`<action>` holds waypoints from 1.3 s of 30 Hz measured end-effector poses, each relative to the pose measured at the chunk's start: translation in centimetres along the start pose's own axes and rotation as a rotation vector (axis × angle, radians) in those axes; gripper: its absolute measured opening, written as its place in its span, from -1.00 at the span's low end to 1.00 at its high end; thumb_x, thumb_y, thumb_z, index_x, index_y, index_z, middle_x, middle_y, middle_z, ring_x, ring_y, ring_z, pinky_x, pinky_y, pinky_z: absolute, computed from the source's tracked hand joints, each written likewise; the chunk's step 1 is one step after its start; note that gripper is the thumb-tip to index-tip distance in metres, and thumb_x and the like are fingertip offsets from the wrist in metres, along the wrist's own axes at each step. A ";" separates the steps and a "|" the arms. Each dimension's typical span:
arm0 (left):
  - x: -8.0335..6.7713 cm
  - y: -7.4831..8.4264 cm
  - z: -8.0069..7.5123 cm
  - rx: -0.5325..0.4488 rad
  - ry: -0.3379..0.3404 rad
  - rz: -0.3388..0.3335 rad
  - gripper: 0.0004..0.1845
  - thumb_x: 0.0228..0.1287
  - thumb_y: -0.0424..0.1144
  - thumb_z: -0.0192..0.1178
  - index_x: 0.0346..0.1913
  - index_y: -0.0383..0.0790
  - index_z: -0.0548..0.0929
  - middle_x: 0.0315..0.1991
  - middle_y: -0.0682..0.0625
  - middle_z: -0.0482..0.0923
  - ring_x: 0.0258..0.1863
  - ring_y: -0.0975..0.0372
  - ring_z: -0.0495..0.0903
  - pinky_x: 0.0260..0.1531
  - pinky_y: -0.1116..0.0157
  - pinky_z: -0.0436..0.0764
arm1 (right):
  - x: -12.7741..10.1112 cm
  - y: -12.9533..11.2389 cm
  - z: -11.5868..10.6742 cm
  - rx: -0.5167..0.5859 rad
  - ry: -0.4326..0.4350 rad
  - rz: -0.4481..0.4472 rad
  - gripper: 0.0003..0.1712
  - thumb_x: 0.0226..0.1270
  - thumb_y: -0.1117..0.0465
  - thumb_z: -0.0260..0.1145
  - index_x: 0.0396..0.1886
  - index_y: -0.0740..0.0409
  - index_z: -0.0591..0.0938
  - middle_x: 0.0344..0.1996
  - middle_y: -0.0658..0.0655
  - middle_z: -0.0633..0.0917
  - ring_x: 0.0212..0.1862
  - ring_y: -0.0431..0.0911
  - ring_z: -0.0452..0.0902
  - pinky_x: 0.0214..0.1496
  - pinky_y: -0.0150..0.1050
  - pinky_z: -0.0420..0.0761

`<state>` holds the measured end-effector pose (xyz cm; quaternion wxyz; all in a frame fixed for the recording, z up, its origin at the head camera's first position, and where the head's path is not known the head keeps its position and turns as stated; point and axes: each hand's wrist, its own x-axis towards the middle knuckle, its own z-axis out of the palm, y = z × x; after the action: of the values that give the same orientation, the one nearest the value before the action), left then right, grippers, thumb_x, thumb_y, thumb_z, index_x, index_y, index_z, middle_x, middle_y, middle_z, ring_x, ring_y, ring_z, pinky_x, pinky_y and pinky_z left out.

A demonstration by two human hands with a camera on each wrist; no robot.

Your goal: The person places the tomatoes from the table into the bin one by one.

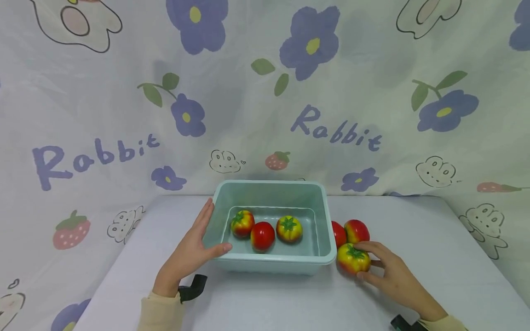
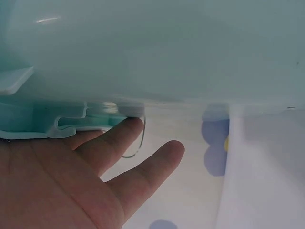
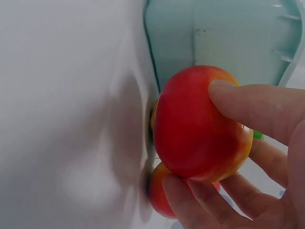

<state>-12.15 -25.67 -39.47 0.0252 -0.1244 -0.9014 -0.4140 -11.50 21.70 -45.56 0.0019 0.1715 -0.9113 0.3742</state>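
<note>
Right hand [image 1: 391,276] gripped a tomato [image 1: 353,259] on the counter [image 1: 434,257], just right of the bin [image 1: 327,220]. Left hand [image 1: 191,250] lay flat, fingers straight, against the bin's left wall. Three tomatoes sat inside.

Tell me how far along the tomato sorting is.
Done: three tomatoes lie in the green tub. In hand: the right hand grips a fourth tomato on the table beside the tub, while the left hand holds the tub's wall. Left: two more tomatoes outside.

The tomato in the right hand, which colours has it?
Red and yellow tomato with green top, clearest in head view.
</note>
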 end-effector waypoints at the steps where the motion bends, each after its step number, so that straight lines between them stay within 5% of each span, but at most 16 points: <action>1: 0.0 0.0 0.0 0.001 0.000 0.002 0.20 0.13 0.05 0.46 0.63 -0.17 -0.13 0.64 0.00 -0.28 0.58 -0.12 -0.17 0.31 -0.40 0.08 | 0.0 -0.1 0.0 0.002 0.005 0.000 -0.29 0.04 0.24 0.61 0.23 -0.04 0.57 0.19 0.13 0.58 0.15 0.13 0.55 -0.07 -0.05 0.73; 29: 0.0 0.0 0.0 -0.018 -0.002 0.002 0.20 0.12 0.03 0.46 0.63 -0.15 -0.13 0.64 0.03 -0.29 0.59 -0.11 -0.19 0.32 -0.41 0.05 | 0.0 -1.5 -1.8 -0.001 0.131 -0.080 -0.28 0.12 0.20 0.59 0.30 -0.11 0.54 0.23 0.06 0.56 0.17 0.02 0.48 -0.04 0.00 0.71; 39: 0.0 -0.1 0.0 -0.019 0.001 0.016 0.19 0.13 0.01 0.46 0.63 -0.16 -0.13 0.64 0.05 -0.30 0.59 -0.10 -0.19 0.32 -0.41 0.05 | 0.3 -2.4 -2.2 0.005 0.169 -0.090 -0.26 0.12 0.21 0.59 0.31 -0.13 0.54 0.25 0.02 0.56 0.20 -0.38 0.39 0.01 -0.54 0.53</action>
<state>-12.14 -25.75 -39.56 0.0277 -0.1319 -0.8963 -0.4225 -11.27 21.54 -42.25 0.0953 0.1802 -0.8983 0.3892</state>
